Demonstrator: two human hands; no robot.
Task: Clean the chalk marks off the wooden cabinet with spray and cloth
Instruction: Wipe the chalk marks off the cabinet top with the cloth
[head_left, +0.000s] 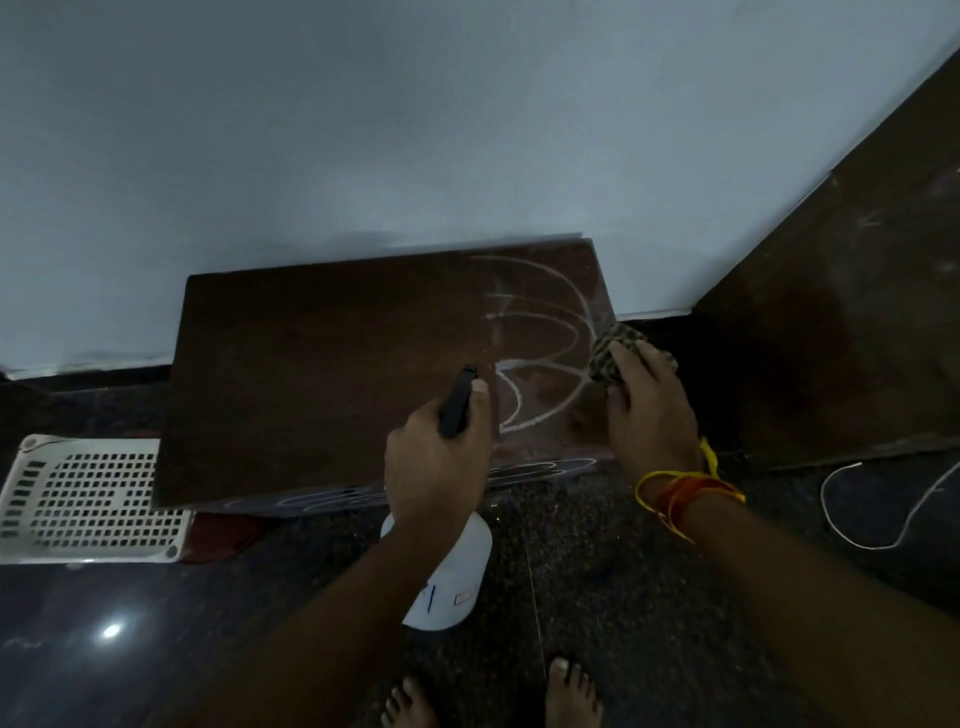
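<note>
A low dark wooden cabinet (322, 364) stands against the pale wall, its top facing me. White curved chalk marks (540, 332) cover the right part of the top, and more loops show on its front edge. My left hand (436, 467) grips a white spray bottle (447, 577) by its black trigger head, the nozzle pointing at the marks. My right hand (649, 405) presses a patterned green-brown cloth (613, 353) onto the cabinet's right edge beside the chalk.
A white perforated plastic tray (88, 499) lies on the dark speckled floor at the left. A tall dark wooden panel (841, 322) rises at the right. A white cord (862, 509) loops on the floor. My bare feet (493, 696) are at the bottom.
</note>
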